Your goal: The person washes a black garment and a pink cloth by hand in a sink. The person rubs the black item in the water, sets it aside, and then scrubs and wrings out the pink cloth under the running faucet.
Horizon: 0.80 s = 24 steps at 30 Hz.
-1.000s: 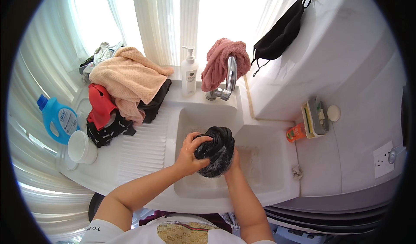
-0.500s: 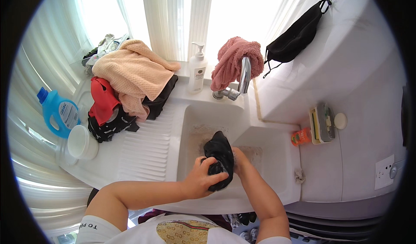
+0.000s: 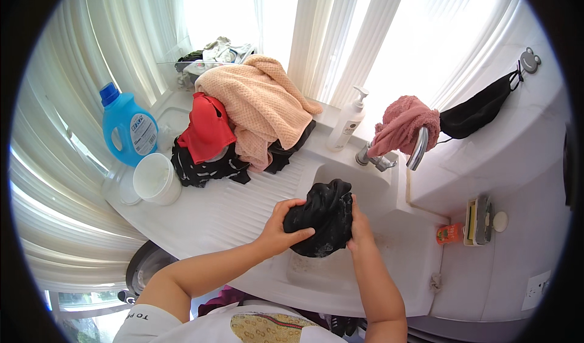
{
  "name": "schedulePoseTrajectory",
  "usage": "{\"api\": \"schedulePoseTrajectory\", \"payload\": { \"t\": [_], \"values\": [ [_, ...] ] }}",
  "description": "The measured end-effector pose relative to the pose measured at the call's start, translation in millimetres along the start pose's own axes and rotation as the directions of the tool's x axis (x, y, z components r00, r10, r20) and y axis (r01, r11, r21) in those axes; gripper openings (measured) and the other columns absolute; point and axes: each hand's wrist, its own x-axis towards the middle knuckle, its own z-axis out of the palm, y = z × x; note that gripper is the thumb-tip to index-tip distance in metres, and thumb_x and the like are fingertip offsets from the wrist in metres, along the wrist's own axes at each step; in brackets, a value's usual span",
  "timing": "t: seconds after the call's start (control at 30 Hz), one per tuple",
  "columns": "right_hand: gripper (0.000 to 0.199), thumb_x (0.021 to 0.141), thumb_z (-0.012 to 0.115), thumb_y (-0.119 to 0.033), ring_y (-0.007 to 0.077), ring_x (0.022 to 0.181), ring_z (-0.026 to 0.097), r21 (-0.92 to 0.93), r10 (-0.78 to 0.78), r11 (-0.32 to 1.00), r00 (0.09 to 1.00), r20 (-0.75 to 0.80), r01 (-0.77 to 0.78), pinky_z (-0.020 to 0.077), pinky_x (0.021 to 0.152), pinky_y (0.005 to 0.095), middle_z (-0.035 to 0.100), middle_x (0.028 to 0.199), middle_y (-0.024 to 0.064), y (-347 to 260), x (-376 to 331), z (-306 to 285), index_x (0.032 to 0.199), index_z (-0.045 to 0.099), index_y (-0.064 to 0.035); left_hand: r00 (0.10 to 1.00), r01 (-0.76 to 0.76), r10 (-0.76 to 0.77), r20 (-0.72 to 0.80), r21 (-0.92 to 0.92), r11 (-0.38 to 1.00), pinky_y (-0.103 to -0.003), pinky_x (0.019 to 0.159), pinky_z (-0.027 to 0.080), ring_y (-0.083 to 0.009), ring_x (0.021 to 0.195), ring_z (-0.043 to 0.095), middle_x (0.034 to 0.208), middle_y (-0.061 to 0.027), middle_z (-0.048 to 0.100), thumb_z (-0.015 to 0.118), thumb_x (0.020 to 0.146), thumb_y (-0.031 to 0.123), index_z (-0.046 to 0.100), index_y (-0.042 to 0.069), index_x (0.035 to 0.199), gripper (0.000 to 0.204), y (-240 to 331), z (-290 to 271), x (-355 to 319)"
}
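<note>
Bunched between my two hands is a wet black cloth garment [image 3: 322, 218] with whitish suds on its lower part. My left hand [image 3: 281, 230] grips its left side, thumb laid over the front. On the right edge my right hand [image 3: 361, 226] is closed, its fingers mostly hidden behind the cloth. The bundle is held above the white sink [image 3: 395, 270], near the edge of the ribbed washboard [image 3: 252, 194]. Some dirty-looking water or residue shows on the basin floor.
Left of the basin lie a peach towel [image 3: 255, 93], a red cloth [image 3: 208, 130] and black patterned clothing [image 3: 213, 172]. A blue detergent bottle [image 3: 128, 127] and white tub [image 3: 157, 180] stand farther left. Behind are a pump bottle [image 3: 347, 127], a faucet [image 3: 418, 148] and a pink towel [image 3: 401, 127].
My view has swung left, so the scene sits farther right. The black garment has been raised and spread wider, from low in the basin to near the washboard edge. Both hands still grip it.
</note>
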Motion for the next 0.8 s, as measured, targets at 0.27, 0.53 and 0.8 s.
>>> {"api": "schedulePoseTrajectory", "payload": {
  "t": [0.27, 0.53, 0.8],
  "values": [
    [0.057, 0.094, 0.06, -0.05, 0.0238, 0.114, 0.059, -0.027, 0.188, 0.982, 0.96, 0.207, -0.186, 0.0468, 0.099, 0.0406, 0.063, 0.123, 0.012, 44, 3, 128, 0.126, 0.056, -0.0034, 0.817, 0.211, -0.527, -0.235, -0.729, 0.651, -0.04, 0.1, 0.044, -0.0224, 0.115, 0.057, 0.128, -0.0086, 0.056, 0.067, 0.091, 0.035, 0.04, 0.006, 0.137, 0.061, 24, -146, -21],
    [0.087, 0.081, 0.08, -0.029, 0.0234, 0.128, 0.044, -0.387, -0.318, 0.847, 0.93, 0.183, 0.366, 0.0357, 0.107, 0.0333, 0.044, 0.14, 0.0148, 98, -9, 159, 0.146, 0.029, -0.0033, 0.7, 0.41, -0.571, -0.43, -0.414, 0.813, -0.049, 0.115, 0.013, -0.029, 0.143, 0.026, 0.154, -0.0173, 0.028, 0.068, 0.088, 0.037, 0.018, 0.007, 0.152, 0.086, 40, -194, -68],
    [0.078, 0.085, 0.075, -0.013, 0.0215, 0.122, 0.044, 0.011, -0.36, 0.93, 0.916, -0.179, 0.367, 0.0396, 0.103, 0.0324, 0.042, 0.138, 0.0127, 138, -24, 241, 0.145, 0.025, -0.0084, 0.667, 0.278, -0.487, -0.563, -0.419, 0.865, -0.043, 0.114, 0.022, -0.0272, 0.138, 0.032, 0.152, -0.0189, 0.028, 0.068, 0.089, 0.03, 0.017, 0.007, 0.153, 0.084, 35, -213, -73]
  ]
}}
